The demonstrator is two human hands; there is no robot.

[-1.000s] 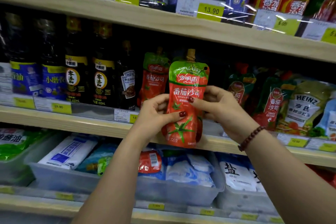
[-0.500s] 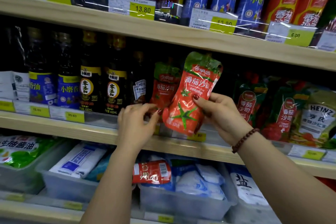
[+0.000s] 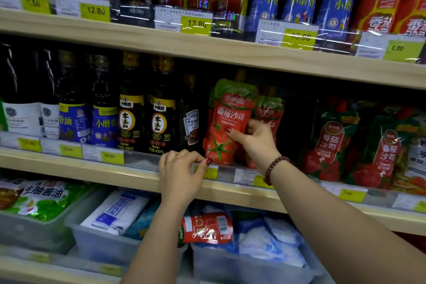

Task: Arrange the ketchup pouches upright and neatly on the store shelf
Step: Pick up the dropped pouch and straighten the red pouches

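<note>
A red-and-green plastic ketchup pouch [image 3: 227, 122] is pinched upright by the right hand [image 3: 253, 140]; at eight o'clock, the left hand [image 3: 182, 168] seems loosely curled, empty.

The right hand [image 3: 254, 139] grips a red ketchup pouch [image 3: 227, 122] standing on the middle shelf [image 3: 138, 176], tilted slightly, beside a Heinz bottle [image 3: 191, 120]. The left hand [image 3: 181, 169] rests curled at the shelf edge.

rear ketchup pouch [image 3: 269, 110] half hidden, leftmost price tag [image 3: 34, 3] blurred
</note>
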